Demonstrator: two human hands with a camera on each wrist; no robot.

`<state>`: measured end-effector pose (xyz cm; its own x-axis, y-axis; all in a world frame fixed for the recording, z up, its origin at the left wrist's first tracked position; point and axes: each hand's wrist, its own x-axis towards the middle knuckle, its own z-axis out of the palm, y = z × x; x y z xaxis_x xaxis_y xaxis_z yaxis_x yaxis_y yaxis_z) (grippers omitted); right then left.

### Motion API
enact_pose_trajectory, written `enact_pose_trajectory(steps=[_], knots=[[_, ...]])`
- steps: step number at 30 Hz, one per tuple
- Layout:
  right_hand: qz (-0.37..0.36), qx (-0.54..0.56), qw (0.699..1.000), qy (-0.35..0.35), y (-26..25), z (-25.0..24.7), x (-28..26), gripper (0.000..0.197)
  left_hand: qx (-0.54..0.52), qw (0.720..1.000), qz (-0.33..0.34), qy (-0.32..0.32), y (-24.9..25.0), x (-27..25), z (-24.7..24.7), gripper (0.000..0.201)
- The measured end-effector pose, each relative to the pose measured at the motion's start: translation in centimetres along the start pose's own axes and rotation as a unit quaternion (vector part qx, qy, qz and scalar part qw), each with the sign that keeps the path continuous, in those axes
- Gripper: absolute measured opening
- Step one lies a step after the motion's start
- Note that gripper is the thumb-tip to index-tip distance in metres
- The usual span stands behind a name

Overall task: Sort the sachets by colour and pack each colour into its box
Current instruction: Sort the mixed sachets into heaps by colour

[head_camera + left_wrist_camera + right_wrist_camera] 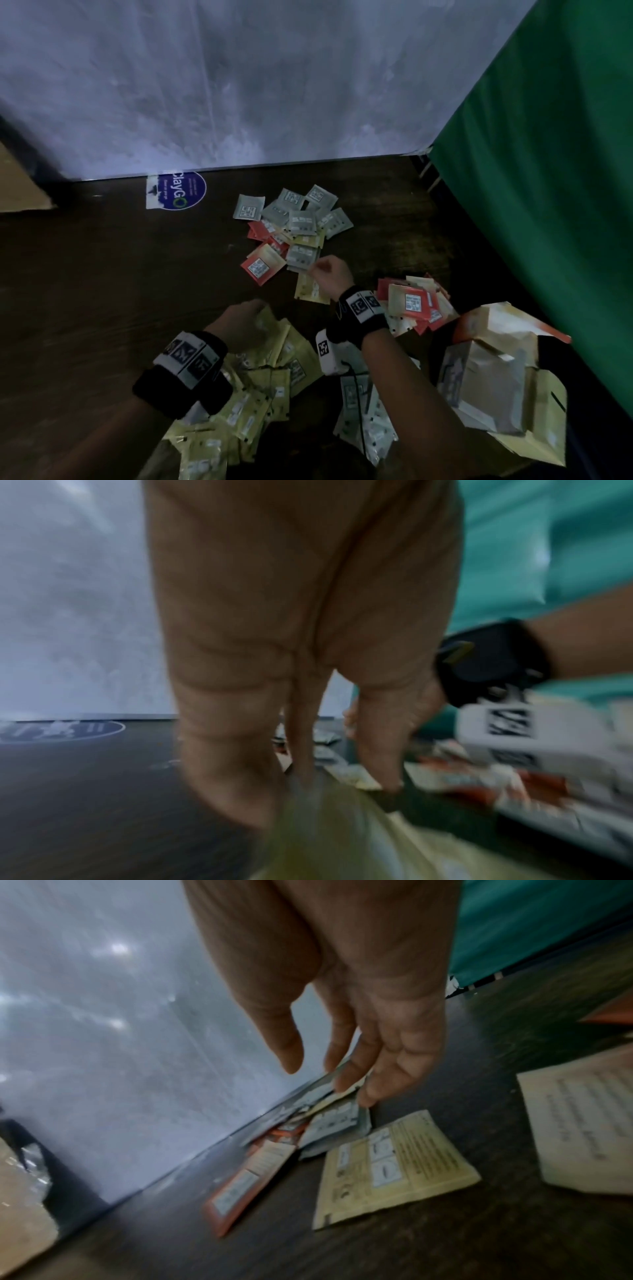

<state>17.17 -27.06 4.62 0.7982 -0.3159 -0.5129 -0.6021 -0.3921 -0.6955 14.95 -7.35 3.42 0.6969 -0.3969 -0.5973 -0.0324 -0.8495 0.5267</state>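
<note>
A mixed heap of grey, red and yellow sachets [291, 229] lies mid-table. My right hand [318, 270] [329, 1080] hovers at its near edge, fingers relaxed and thumb apart, holding nothing; its fingertips [366, 1099] are just over a grey sachet [339, 1121]. A single yellow sachet [394, 1167] lies right below it. My left hand [255, 308] [308, 791] reaches down with straight fingers onto the top yellow sachet [325, 826] of the yellow pile [270, 377]. A red pile [414, 305] sits on the right, and a pale grey pile [363, 421] lies under my right forearm.
Opened cardboard boxes [489, 370] stand at the near right beside a green curtain [548, 171]. A white sheet [239, 85] closes off the back of the dark wooden table [102, 274]. A blue round sticker [185, 192] is at the back left, and a cardboard piece [17, 185] at the far left.
</note>
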Motion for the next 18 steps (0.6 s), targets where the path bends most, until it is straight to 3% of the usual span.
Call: enact_pose_trajectory(steps=[3,6,9,11,14,18], knots=[[0.046,-0.055,0.995,0.069,-0.5,0.6,2.6,0.043,0.067,0.996,-0.004,0.053,-1.5,0.3,-0.2,0.051],[0.077,-0.124,0.985,0.091,-1.7,2.4,4.5,0.067,0.028,0.993,0.002,0.114,-1.3,1.3,-1.2,0.044],[0.086,-0.164,0.976,0.114,-2.6,4.6,5.7,0.075,-0.024,0.991,-0.017,0.132,-0.6,2.5,-1.7,0.038],[0.09,-0.167,0.974,0.124,-2.8,5.1,6.2,0.072,-0.043,0.99,-0.028,0.135,-0.4,3.1,-1.8,0.038],[0.078,-0.125,0.988,0.054,-2.3,3.7,6.8,0.035,-0.055,0.989,-0.034,0.136,0.0,3.7,-1.9,0.041],[0.051,-0.095,0.994,-0.014,-2.8,0.3,5.4,0.028,-0.089,0.984,-0.035,0.152,1.2,4.2,-2.0,0.045]])
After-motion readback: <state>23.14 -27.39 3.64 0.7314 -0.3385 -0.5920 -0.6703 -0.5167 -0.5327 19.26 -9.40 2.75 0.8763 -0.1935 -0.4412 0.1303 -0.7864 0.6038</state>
